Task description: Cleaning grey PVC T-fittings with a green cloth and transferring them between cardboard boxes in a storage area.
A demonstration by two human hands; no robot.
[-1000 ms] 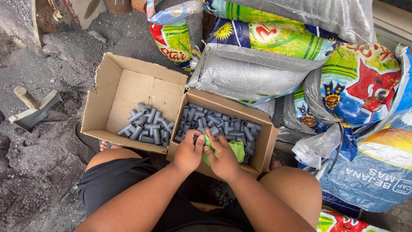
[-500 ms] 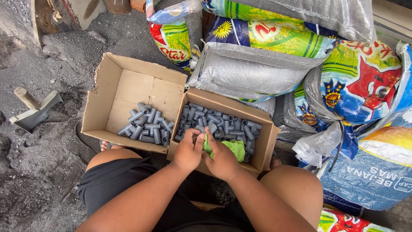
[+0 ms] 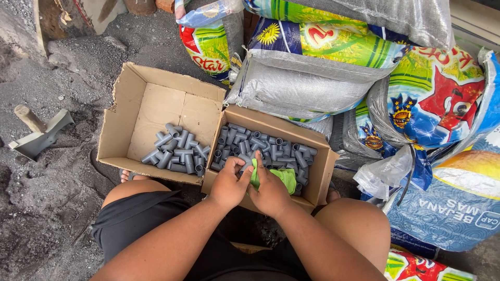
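Both hands meet over the near edge of the right-hand brown cardboard box. The left hand and right hand together pinch a bright green cloth, whose free end trails to the right over the short grey plastic pipe pieces filling that box. Since a second ago the hands have barely shifted and the cloth looks more gathered between them. Whether a pipe piece sits inside the cloth cannot be told. The left-hand open cardboard box holds fewer grey pieces, lying every way.
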